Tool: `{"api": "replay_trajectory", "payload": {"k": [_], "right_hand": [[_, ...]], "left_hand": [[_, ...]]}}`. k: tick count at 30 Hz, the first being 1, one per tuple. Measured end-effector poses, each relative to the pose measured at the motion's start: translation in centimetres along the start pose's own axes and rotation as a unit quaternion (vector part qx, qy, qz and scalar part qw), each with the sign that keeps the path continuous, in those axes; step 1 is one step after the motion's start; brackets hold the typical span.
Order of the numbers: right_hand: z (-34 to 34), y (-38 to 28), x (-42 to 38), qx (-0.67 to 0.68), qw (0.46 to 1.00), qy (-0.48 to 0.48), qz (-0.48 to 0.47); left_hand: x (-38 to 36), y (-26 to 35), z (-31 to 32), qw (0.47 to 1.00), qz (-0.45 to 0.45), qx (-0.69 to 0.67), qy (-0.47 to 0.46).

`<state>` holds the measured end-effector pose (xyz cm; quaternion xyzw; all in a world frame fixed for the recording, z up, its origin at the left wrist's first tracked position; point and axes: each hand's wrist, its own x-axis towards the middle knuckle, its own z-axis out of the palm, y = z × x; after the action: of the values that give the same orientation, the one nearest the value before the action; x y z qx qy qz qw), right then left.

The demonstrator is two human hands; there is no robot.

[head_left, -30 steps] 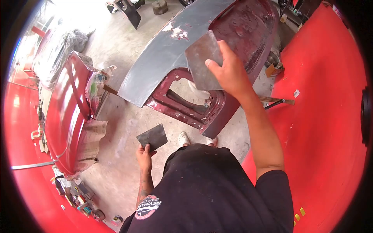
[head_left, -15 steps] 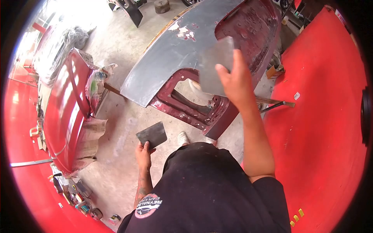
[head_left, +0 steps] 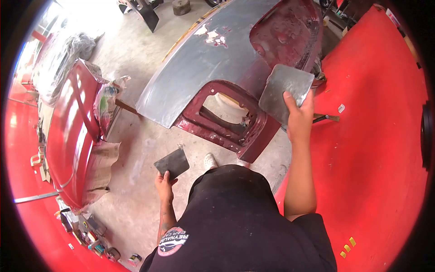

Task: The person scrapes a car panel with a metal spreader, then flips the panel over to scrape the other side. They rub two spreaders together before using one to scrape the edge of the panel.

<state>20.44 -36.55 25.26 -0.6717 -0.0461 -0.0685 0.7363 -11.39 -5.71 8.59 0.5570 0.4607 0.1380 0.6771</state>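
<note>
My right hand grips a flat grey rectangular sheet with rounded corners by its lower edge, thumb on the face. It overlaps the right side of a maroon car body panel, whose surface is largely dull grey with a whitish bare patch. Lower left, my left hand holds a smaller dark grey rectangular sheet pinched at its near corner, out over the concrete floor. The panel's end has a cut-out opening facing me.
Glossy red panels with masking paper stand at the left. A large red surface fills the right. Tools and small containers lie at lower left. A brush sits beside the panel on the right.
My right hand has moved down and right with its sheet, away from over the panel's middle. My left hand and its sheet have shifted slightly left and down in view.
</note>
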Motion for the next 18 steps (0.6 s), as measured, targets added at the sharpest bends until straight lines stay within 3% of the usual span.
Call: {"api": "replay_trajectory", "payload": {"k": [4,7,10,16,18], "right_hand": [[0.9,-0.6,0.6,0.044,0.999,-0.002,0.012],[2.1,-2.0,2.9,-0.009,0.999,-0.037,0.004],[3.1,-2.0,8.2,-0.049,0.996,-0.066,-0.022],[4.4,-3.3,18.9,-0.069,0.992,-0.108,0.021],[4.6,-3.2,21.2,-0.147,0.979,-0.142,0.004]], "left_hand": [[0.8,-0.1,-0.5,1.0,-0.004,0.004,-0.017],[1.1,0.8,-0.1,1.0,0.007,0.003,-0.02],[1.4,1.2,-0.2,0.999,0.035,-0.004,-0.016],[0.7,-0.2,-2.1,1.0,0.026,-0.005,-0.006],[-0.1,-0.6,-2.6,1.0,0.02,-0.006,0.02]]}}
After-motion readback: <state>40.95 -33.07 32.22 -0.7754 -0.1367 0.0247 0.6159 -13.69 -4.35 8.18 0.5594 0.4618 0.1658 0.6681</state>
